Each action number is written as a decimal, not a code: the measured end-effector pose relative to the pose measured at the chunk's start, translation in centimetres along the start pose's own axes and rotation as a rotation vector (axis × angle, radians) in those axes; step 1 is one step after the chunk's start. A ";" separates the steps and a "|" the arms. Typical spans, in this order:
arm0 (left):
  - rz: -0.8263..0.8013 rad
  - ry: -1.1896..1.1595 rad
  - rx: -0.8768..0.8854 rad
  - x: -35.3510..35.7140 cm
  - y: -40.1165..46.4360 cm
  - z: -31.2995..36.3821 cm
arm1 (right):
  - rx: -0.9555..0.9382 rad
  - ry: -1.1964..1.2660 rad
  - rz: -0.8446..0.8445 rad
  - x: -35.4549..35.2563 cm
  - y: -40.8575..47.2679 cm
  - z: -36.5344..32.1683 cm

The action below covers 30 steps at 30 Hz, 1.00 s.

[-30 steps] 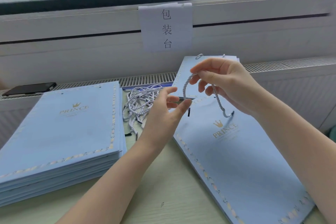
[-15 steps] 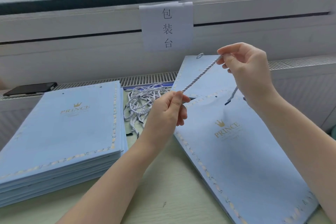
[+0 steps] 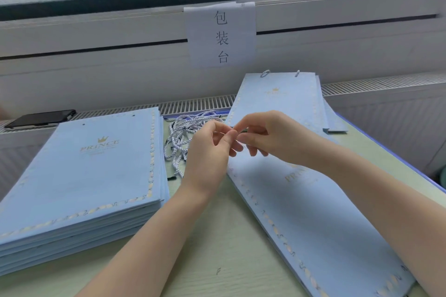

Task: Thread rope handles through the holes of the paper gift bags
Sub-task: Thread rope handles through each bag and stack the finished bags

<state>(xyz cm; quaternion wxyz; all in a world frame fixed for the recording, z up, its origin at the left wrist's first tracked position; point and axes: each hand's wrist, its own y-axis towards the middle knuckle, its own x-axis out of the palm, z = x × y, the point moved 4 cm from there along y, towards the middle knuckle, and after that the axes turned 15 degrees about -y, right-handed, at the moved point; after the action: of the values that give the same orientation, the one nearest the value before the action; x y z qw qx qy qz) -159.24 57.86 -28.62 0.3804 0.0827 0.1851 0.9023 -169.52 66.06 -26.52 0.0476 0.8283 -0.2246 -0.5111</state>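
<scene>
Both hands [image 3: 241, 137] now drawn together over flat bag [image 3: 313, 212], grip pinched fingertip to fingertip; rope hidden, presumably ready for threading.

Left of our hands [image 3: 241, 142] sits the bag stack [image 3: 84, 176]; rope pile [image 3: 188, 132] just behind; one flat bag [image 3: 325, 224] beneath, extending right.
</scene>
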 end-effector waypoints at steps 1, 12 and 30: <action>0.030 0.037 0.009 -0.3 0.1 -0.1 | 0.016 -0.007 0.012 -0.2 0.1 0.2; -0.016 0.642 -0.044 -0.7 0.6 -2.9 | 0.028 -0.396 0.078 -0.1 0.3 1.5; 0.052 0.424 0.160 -0.5 0.3 -0.3 | -0.053 -0.671 0.040 -1.4 -0.5 -1.5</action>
<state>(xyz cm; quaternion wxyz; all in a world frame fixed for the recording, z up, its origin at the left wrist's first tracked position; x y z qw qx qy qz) -159.20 57.27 -28.78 0.3018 -0.0741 0.3298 0.8914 -168.61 66.87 -24.83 0.0023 0.6077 -0.2307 -0.7600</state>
